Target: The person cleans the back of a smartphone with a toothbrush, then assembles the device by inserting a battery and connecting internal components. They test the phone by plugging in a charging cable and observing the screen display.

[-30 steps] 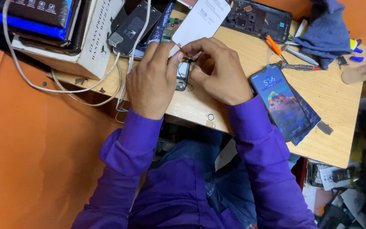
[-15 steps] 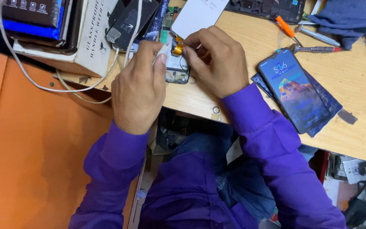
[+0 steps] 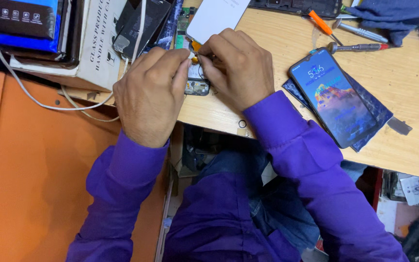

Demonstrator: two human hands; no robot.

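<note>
Small opened phone part (image 3: pixel 197 86) at the near edge of the wooden surface (image 3: pixel 403 87), pinched in closed grip of left hand (image 3: pixel 146 97) and right hand (image 3: pixel 238 68); judged light, stiff, fragile, best held by its edges.

The small opened phone part (image 3: pixel 197 85) I'm working on lies flat near the wooden table's front edge, circuitry exposed, mostly hidden.

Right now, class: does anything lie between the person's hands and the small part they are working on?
Nothing visible does. The left hand and right hand both pinch the small phone part directly at the desk edge.
</note>
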